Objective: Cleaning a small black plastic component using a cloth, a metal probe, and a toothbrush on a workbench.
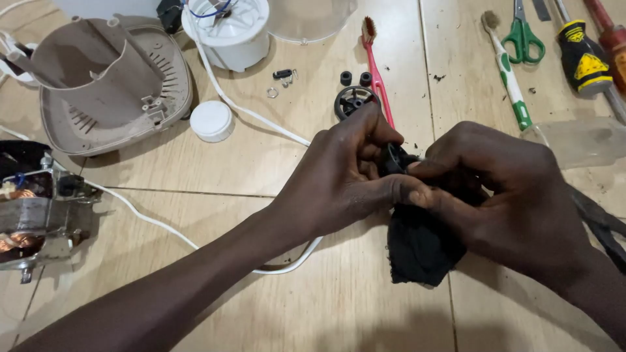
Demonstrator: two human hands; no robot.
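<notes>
Tiled floor [274, 163] strewn with parts | small black part [393, 156] just right of black wheel [352, 101], pinched in left hand [339, 179] for steadiness | right hand [515, 195] closed on black cloth [417, 244], pressing it against that part | red toothbrush [377, 72] beside wheel

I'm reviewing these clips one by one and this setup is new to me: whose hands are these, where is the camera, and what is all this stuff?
There is one picture, from a camera on the person's head looking down at their own bare hands over a tiled surface. The left hand and right hand together pinch a small black round part against a black cloth. Around them lie a dismantled appliance: a beige housing, an electric motor, a white cord, a black wheel. Also a red toothbrush, green scissors and a yellow-and-black screwdriver.
</notes>
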